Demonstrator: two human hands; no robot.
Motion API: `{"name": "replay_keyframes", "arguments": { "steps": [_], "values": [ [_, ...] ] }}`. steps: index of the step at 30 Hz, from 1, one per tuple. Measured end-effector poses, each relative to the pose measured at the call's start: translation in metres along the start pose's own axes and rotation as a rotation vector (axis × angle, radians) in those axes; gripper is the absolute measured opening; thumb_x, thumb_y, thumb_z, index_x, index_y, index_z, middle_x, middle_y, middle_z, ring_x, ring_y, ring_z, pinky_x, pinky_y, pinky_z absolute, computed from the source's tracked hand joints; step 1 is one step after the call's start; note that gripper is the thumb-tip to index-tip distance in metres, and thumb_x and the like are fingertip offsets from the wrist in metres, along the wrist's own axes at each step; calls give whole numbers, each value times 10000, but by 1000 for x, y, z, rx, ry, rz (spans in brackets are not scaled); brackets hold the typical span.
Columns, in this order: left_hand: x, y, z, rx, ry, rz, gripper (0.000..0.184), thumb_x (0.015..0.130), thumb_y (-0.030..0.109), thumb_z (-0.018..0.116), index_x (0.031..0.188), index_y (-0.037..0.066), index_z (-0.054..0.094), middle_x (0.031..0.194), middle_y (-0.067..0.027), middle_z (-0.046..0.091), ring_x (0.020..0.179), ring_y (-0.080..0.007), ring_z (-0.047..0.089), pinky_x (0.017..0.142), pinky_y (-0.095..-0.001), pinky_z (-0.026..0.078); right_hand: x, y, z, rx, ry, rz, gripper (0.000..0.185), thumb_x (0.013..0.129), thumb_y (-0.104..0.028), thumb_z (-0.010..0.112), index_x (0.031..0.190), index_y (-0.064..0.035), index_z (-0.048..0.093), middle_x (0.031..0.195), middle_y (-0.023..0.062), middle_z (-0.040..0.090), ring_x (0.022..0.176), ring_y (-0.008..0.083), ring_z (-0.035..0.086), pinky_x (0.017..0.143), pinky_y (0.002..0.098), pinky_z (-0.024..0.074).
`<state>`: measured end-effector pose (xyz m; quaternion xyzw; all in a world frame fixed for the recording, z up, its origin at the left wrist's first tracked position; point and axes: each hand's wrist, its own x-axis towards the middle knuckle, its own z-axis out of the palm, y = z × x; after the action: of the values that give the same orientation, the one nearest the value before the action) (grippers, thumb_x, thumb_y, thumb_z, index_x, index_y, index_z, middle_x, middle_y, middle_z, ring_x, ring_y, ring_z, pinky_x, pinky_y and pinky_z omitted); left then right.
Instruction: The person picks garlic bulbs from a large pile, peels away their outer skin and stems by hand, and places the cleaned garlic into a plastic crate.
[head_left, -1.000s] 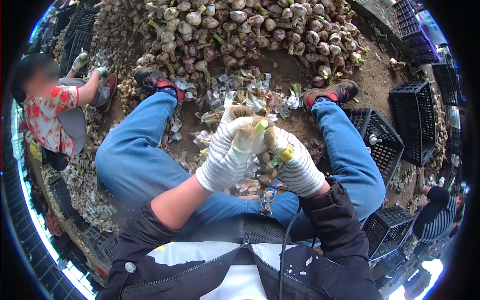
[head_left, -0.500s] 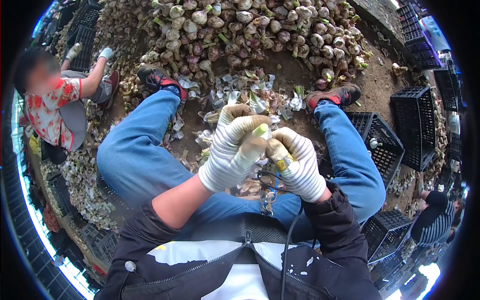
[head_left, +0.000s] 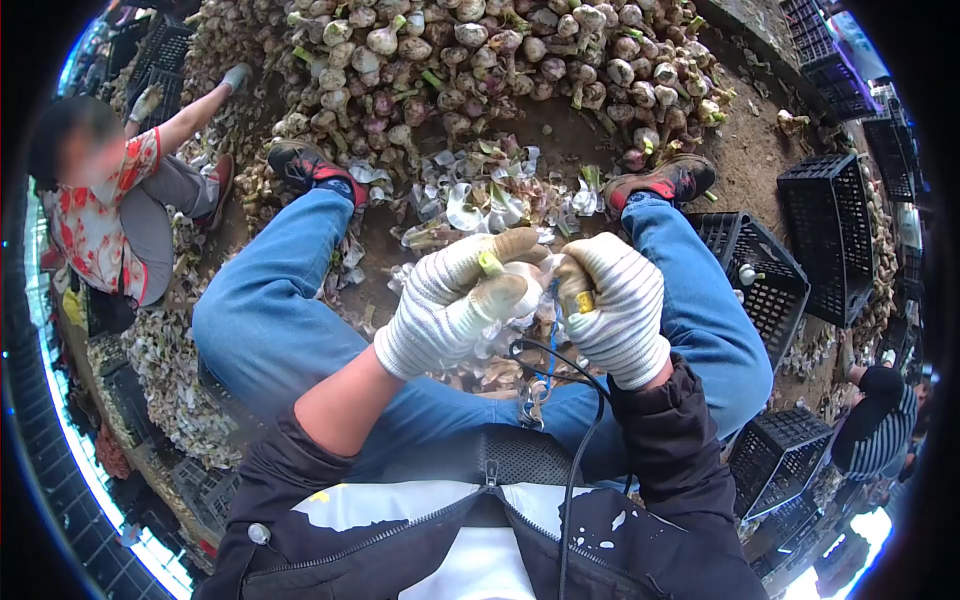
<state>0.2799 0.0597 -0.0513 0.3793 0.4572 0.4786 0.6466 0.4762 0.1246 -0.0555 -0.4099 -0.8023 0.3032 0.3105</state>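
My left hand (head_left: 440,300), in a striped white glove with brownish fingertips, grips a garlic bulb (head_left: 522,278). The bulb's cut green stem (head_left: 490,263) pokes up between thumb and fingers, and the fingers partly hide the bulb. Just to its right is my right hand (head_left: 618,305), gloved the same way, with fingers curled closed beside the bulb. A yellow band (head_left: 585,301) shows at its thumb. Whatever these fingers pinch is hidden. Below both hands, loose garlic skins (head_left: 490,375) lie blurred between my legs.
A large heap of garlic bulbs (head_left: 470,60) lies ahead, with peeled skins (head_left: 500,195) before it. Black crates (head_left: 828,240) stand on the right; one near my knee (head_left: 745,270) holds a bulb. A person (head_left: 110,205) sits at left, another (head_left: 875,420) at right. A dark cable (head_left: 580,450) hangs at my front.
My hands have drawn slightly apart, the right one moving right and up. The bulb has turned, its stem now further left. The person at left has stretched an arm towards the heap.
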Motion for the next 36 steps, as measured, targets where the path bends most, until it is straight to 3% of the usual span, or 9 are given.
{"name": "replay_keyframes", "arguments": {
  "steps": [2,3,6,10,12,14,19,25,36],
  "values": [
    [-1,-1,-1,-100,-14,-42,477,950,251,659,1336,-10,555,1255,-187,628,1144,-243,616,978,-378,491,0,3,-2,-53,30,26,141,773,-104,686,897,-42,660,745,145,606,681,348,619,608,407,488],
    [2,0,0,-188,-46,27,468,964,201,646,1353,-37,536,1198,-108,669,1005,-149,644,907,-291,505,0,4,-2,-55,37,73,128,789,-91,676,906,-41,667,768,150,622,698,338,629,625,397,495],
    [4,4,-3,-246,5,76,428,954,162,639,1320,-46,565,1263,-163,641,1094,-206,639,965,-328,493,0,6,-1,-85,60,142,123,795,-72,667,911,-32,670,778,157,626,716,351,631,637,395,500],
    [1,0,-16,-301,-54,116,362,919,175,650,1240,9,628,1310,-279,574,1299,-398,504,1082,-519,409,0,-2,-3,410,-131,562,182,893,-126,661,1013,10,678,883,105,701,782,153,662,708,293,518],
    [3,-2,-13,-137,-39,246,360,927,169,636,1245,1,624,1355,-277,536,1311,-366,493,1085,-503,404,3,-5,-7,1219,-280,716,355,935,-130,633,1245,39,594,1064,71,683,953,108,620,842,255,497],
    [7,-9,-14,157,-34,383,354,941,175,625,1245,-6,625,1392,-271,506,1313,-347,491,1081,-471,407,3,-21,1,1351,-293,684,410,932,-132,650,1289,49,563,1096,81,673,983,101,608,866,254,488],
    [11,-12,1,640,377,436,365,882,186,742,1206,35,668,1352,-117,428,1181,-209,522,961,-306,459,0,-15,17,994,-56,677,213,930,-109,675,1090,22,623,1038,104,693,859,101,650,757,254,539],
    [15,-13,0,-234,286,21,288,952,161,654,1191,0,637,1083,-106,657,932,-189,655,822,-296,546,-7,-1,18,1439,61,665,196,998,-172,581,1108,-10,580,1019,107,680,778,112,645,702,253,548],
    [14,-20,-10,-350,230,76,343,907,79,692,1229,12,595,1154,-98,659,1045,-208,660,942,-365,559,-5,-4,10,1795,210,727,194,992,-206,588,1093,-40,586,899,53,643,756,130,609,672,261,506]
  ]
}}
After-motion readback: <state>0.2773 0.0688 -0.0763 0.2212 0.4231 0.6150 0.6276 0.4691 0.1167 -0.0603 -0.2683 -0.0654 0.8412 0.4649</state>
